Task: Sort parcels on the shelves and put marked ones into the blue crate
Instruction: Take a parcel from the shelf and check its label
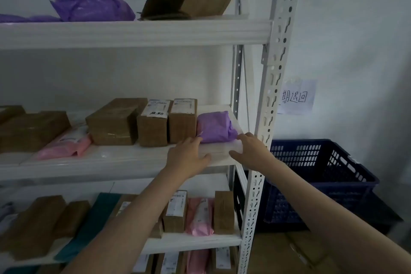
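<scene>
Purple parcel [215,127] on middle shelf [124,158] | both hands flank it, fingers spread, grasping nothing | blue crate [320,176] interior unseen

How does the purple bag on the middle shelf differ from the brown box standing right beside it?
The purple bag is soft, crumpled plastic; the brown box is rigid cardboard with square edges. The box carries a white printed label on top, while no label shows on the bag. The bag sits lower than the box, and both hands, left hand and right hand, reach toward the bag, not the box. Both rest on the same middle shelf.
</scene>
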